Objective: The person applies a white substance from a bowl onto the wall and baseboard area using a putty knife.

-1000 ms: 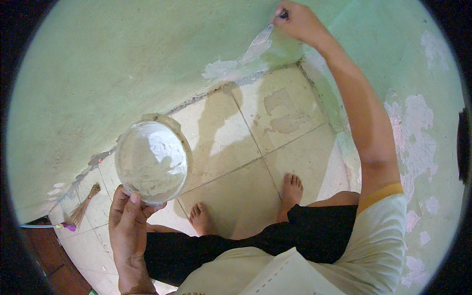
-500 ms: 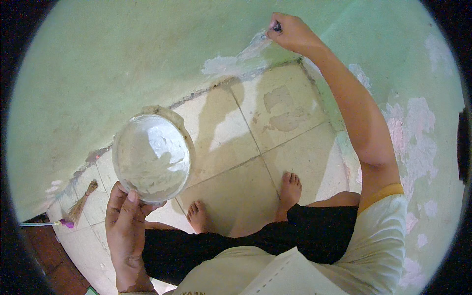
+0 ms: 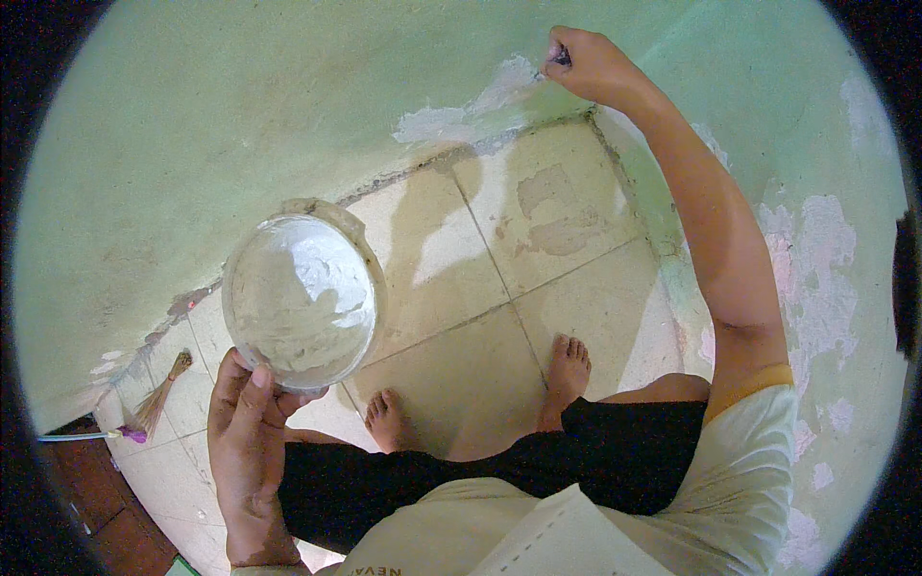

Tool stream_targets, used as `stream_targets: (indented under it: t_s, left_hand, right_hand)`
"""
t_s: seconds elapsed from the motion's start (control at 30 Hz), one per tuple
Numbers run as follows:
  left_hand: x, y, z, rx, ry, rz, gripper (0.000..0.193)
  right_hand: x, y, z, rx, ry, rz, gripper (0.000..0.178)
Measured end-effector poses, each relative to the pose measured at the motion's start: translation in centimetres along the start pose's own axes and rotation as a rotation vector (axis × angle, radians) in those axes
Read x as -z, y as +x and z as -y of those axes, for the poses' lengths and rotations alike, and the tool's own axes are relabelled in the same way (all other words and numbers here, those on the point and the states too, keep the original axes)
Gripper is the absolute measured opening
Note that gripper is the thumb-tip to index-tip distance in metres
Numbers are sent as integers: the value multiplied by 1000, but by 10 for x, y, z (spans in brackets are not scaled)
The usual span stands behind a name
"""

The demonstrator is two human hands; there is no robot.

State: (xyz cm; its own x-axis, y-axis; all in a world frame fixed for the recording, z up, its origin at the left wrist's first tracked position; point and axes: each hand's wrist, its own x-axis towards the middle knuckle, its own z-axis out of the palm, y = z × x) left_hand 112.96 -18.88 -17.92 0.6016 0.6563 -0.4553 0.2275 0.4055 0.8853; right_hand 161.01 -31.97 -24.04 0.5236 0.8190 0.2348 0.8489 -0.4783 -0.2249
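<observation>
The person's left hand (image 3: 252, 413) is grasping a round container (image 3: 300, 300) by its near rim, above the tiled floor (image 3: 437, 370). The right hand (image 3: 588, 65) is clenching a dark tool (image 3: 563, 59), mostly hidden, beside a whitish patch (image 3: 437, 123) on the green wall (image 3: 240, 115).

PLACE: likely a home | green patched walls (image 3: 211, 144) | tiled floor (image 3: 595, 288) | straw broom (image 3: 165, 396) | bare feet (image 3: 570, 363)

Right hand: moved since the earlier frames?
Yes. The right hand has come down the green wall, nearer the floor corner; between the last two frames it shifted mainly right.
</observation>
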Motion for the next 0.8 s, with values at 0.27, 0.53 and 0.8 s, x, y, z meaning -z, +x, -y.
stream_targets:
  t_s: [0.27,0.53,0.8]
  left_hand:
    - [3,0,1,-7,19,-35,46]
    - [-4,6,5,-19,-16,10,44]
    - [-8,3,1,-37,-35,-36,34]
  right_hand:
    - [93,9,43,-150,22,-41,22]
    - [40,9,22,-82,-137,139,23]
    - [109,13,59,-210,60,17,22]
